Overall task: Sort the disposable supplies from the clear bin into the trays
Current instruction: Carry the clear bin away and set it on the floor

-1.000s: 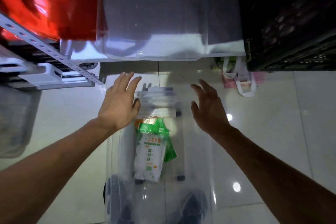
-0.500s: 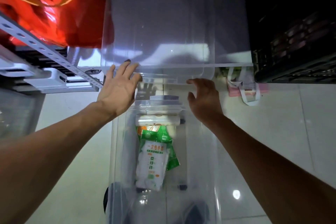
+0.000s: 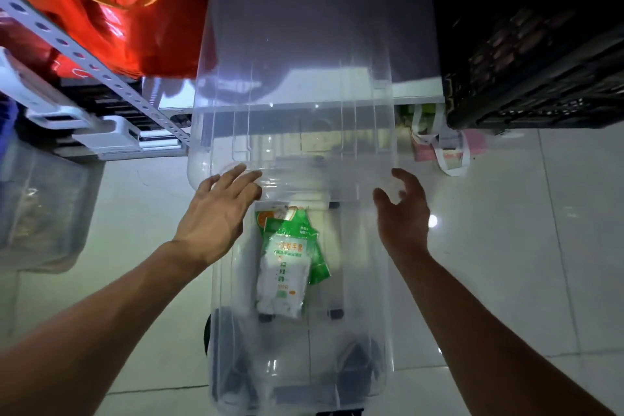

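A clear bin (image 3: 366, 321) stands on the floor below me. Inside lie a white and green packet (image 3: 283, 280), a green packet (image 3: 315, 258) under it and an orange-marked one (image 3: 265, 218) further back. Above it a clear container (image 3: 304, 78) sticks out from a shelf, its front edge over the bin's far end. My left hand (image 3: 216, 216) has straight fingers touching the container's front left corner. My right hand (image 3: 401, 213) hovers by the front right corner with loosely curled fingers, holding nothing.
A red and orange bag (image 3: 135, 27) sits on the shelf to the left, behind a perforated metal rail (image 3: 84, 57). A black crate (image 3: 540, 61) fills the right. On the floor stand a clear box (image 3: 44, 209) at left and a white handled bag (image 3: 442, 149).
The clear container has slid out from the shelf toward me. Both hands came back with its front edge, and my right hand now sits beside the right corner.
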Motion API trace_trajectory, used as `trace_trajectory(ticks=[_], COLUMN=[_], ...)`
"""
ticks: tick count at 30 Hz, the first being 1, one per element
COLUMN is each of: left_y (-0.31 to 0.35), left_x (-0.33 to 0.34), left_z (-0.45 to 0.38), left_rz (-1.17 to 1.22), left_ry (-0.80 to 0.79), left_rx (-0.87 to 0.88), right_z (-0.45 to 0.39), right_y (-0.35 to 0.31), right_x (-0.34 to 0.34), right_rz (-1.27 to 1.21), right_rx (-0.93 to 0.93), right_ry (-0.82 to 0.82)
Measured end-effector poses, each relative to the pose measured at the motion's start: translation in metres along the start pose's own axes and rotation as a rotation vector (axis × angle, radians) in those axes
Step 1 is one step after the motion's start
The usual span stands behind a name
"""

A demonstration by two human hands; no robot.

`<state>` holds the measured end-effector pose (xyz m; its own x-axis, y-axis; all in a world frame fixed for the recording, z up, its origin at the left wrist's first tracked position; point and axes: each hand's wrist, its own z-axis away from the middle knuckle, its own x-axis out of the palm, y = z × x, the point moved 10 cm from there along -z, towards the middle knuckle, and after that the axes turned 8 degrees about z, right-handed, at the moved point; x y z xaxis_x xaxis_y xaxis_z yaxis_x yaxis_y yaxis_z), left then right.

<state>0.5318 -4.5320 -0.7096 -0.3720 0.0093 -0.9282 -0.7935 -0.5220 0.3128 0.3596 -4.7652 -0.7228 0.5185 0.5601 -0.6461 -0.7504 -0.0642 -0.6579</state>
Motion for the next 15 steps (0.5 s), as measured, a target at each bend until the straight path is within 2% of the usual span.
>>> trace_trajectory(ticks=[2, 6, 9, 11, 13, 15], left_y=[0.012, 0.028, 0.045, 0.057, 0.071, 0.093], left_x=[0.002, -0.005, -0.015, -0.018, -0.022, -0.035], left_z=[0.020, 0.055, 0.081, 0.097, 0.112, 0.121], left_rz=[0.025, 0.164, 0.365, 0.526, 0.705, 0.847], left_ry=[-0.021, 0.005, 0.047, 0.029, 0.011, 0.012], left_rx=[-0.026, -0.124, -0.248, -0.404, -0.584, -0.693], right_z=[0.014, 0.044, 0.073, 0.095, 0.115, 0.132], right_y=[0.013, 0.018, 0.014, 0.004, -0.005, -0.016], right_x=[-0.001, -0.022, -0.035, -0.047, -0.065, -0.087], right_rz=[-0.261, -0.592, -0.619, -0.604, -0.614, -0.597], right_rx=[0.183, 0.319, 0.391, 0.377, 0.359, 0.308], right_ry=[-0.090, -0.111, -0.210, -0.261, -0.260, -0.244])
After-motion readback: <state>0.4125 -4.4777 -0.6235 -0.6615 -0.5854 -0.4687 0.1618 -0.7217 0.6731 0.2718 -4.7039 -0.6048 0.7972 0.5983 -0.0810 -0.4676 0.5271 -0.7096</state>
